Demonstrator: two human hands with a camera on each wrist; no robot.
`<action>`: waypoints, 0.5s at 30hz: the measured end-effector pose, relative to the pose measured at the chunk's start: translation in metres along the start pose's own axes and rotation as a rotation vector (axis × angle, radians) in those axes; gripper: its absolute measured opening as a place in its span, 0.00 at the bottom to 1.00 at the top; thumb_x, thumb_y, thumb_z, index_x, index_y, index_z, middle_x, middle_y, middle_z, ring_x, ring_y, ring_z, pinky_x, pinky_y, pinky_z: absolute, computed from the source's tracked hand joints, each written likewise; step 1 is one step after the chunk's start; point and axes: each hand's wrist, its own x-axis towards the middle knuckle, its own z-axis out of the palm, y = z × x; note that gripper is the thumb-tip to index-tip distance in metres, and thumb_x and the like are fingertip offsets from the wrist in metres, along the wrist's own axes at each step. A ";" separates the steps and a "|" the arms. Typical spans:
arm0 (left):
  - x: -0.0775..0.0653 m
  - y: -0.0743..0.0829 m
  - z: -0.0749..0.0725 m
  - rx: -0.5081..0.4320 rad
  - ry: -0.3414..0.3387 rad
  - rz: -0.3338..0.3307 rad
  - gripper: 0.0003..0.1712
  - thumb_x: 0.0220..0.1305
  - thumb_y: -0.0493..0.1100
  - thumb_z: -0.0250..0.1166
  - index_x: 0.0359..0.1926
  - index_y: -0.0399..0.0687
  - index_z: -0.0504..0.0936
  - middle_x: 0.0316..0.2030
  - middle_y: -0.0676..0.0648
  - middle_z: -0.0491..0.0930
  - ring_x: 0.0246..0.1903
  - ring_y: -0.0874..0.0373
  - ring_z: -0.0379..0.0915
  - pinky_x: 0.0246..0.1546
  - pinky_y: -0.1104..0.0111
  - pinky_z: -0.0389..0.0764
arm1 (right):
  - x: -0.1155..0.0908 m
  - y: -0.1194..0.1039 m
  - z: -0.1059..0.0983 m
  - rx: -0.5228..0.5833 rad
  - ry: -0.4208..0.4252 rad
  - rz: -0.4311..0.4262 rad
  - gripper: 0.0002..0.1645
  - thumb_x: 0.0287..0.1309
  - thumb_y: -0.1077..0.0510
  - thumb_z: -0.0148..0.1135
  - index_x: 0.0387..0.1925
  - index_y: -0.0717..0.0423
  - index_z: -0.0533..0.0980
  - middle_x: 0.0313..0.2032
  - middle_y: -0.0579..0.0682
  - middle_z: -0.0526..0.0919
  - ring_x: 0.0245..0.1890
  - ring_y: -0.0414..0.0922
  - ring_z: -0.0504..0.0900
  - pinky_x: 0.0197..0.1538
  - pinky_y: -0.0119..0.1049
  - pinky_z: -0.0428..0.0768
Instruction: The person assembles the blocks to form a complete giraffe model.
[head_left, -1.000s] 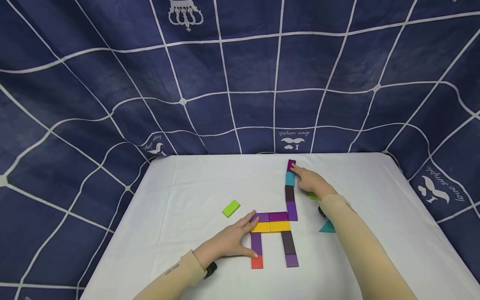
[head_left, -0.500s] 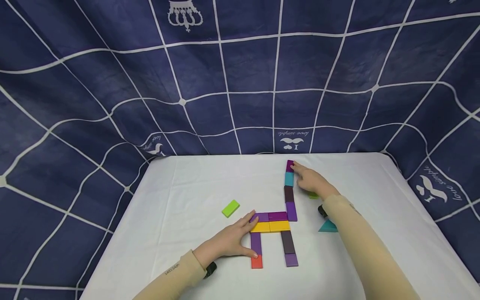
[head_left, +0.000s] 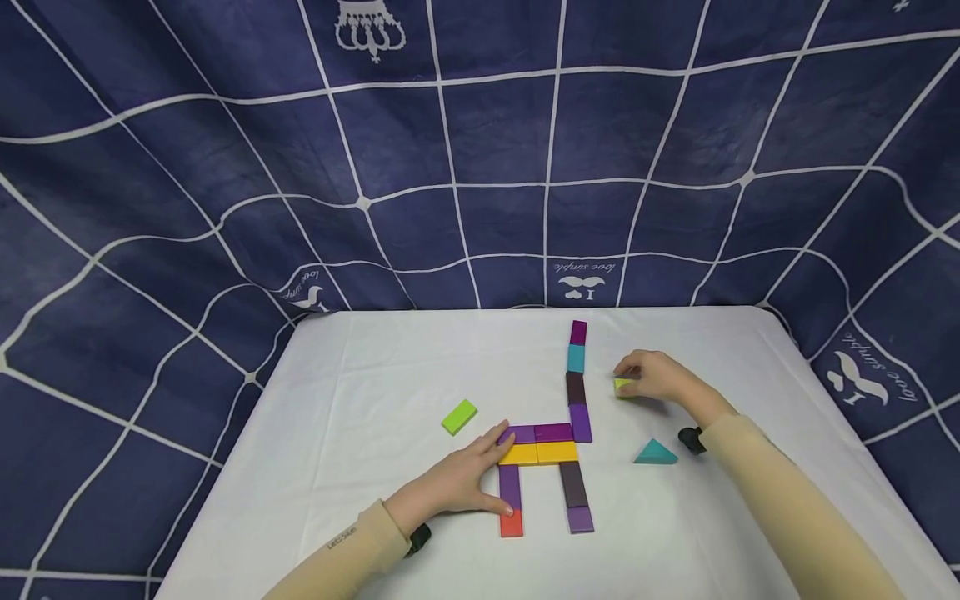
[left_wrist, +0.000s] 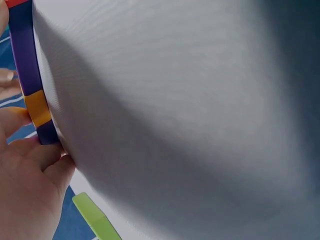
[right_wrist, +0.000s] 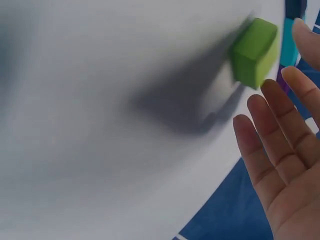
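Flat coloured blocks form a figure on the white table. My left hand rests against its left side, fingers at the purple block and yellow block, thumb by the red block. The left wrist view shows these fingers at the end of a row holding an orange-yellow block. My right hand is at a light green block right of the upright column. In the right wrist view, its fingers are loosely extended beside the green block, not closed around it.
A teal triangular block lies nearer me on the right. Another green block lies left of the figure. The column, topped by a magenta block, reaches near the table's far edge. A blue checked curtain hangs behind.
My right hand has left the magenta block at the column's top and moved right and nearer me, to the light green block. The teal triangle is now fully uncovered. My left hand stays put.
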 end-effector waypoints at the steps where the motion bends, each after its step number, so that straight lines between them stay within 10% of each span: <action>1: 0.000 0.000 -0.001 -0.001 0.002 0.000 0.63 0.49 0.74 0.68 0.78 0.55 0.50 0.80 0.52 0.38 0.76 0.50 0.48 0.71 0.54 0.65 | -0.001 0.002 0.002 -0.002 -0.002 0.001 0.20 0.54 0.55 0.72 0.47 0.59 0.82 0.45 0.56 0.84 0.48 0.55 0.80 0.56 0.54 0.78; 15: -0.002 0.000 0.001 -0.012 0.010 0.010 0.63 0.48 0.74 0.68 0.78 0.54 0.51 0.79 0.51 0.40 0.75 0.45 0.51 0.70 0.54 0.65 | 0.029 0.011 0.000 0.024 0.146 0.069 0.23 0.54 0.58 0.72 0.49 0.68 0.79 0.40 0.60 0.82 0.39 0.53 0.77 0.47 0.49 0.79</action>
